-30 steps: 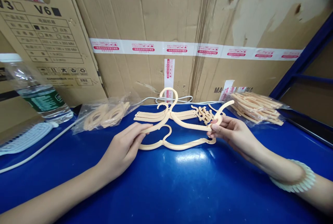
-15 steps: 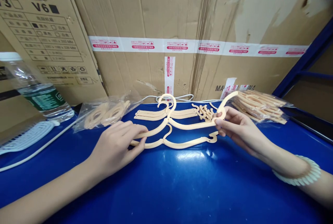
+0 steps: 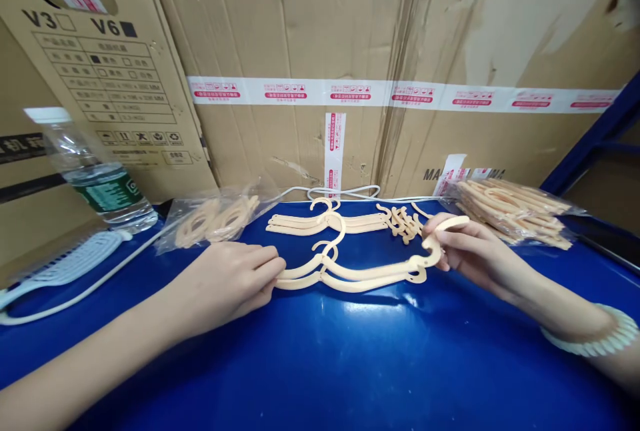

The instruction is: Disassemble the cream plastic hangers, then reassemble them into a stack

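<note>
Two cream-coloured clothes hangers lie one close behind the other at the middle of the blue table. My left hand [image 3: 235, 279] is closed at their left ends, which its fingers hide. The raised hanger [image 3: 373, 273] slants up to the right, its hook tilted back; the other hanger [image 3: 360, 286] sits just below it. My right hand [image 3: 467, 249] pinches a curved cream end piece [image 3: 455, 222] at the raised hanger's right tip. Behind the hangers is a row of stacked hanger arms [image 3: 297, 223] with hooks, beside a pile of small hook pieces [image 3: 404, 223].
Clear bags of cream parts lie at the left [image 3: 220, 221] and right [image 3: 515, 211]. A water bottle [image 3: 107, 184] and a pale brush [image 3: 75, 261] stand and lie at far left. A white cable [image 3: 100, 291] crosses the table, with cardboard boxes [image 3: 280, 144] behind.
The raised hanger has come down closer to the lower one, and its hook has dropped. My right hand has lowered with the curved end piece. The camera has turned slightly left.
</note>
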### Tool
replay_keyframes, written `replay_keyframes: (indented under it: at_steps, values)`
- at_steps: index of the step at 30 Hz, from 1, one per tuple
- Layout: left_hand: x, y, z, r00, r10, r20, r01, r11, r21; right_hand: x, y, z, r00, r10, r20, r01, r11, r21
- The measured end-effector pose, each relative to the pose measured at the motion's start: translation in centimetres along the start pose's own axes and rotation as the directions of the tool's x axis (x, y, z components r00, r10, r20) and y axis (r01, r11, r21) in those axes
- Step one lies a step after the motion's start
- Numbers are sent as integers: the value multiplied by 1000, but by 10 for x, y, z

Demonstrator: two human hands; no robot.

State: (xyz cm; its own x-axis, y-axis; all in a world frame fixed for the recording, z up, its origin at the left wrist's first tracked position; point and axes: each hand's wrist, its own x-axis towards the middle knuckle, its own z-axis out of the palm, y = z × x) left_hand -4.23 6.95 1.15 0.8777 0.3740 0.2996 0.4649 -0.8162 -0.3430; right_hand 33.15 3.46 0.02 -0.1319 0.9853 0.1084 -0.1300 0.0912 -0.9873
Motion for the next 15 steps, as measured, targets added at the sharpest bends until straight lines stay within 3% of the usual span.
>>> replay_keyframes:
  at_steps: [4,8,11,15]
  values:
    - [1,-1,-5,998,10,66,-7,998,-58,5,-6,-18,998,41,43,-39,998,-48]
    - [4,1,-7,994,6,110,8,991,-131,10,-13,-37,976,138,170,-74,939,-336]
    - [2,0,-8,985,8,170,21,986,-165,11,-16,-42,939,173,297,2,861,-509]
    - [-2,-1,-12,965,11,261,46,977,-209,10,-17,-38,926,93,365,201,699,-686]
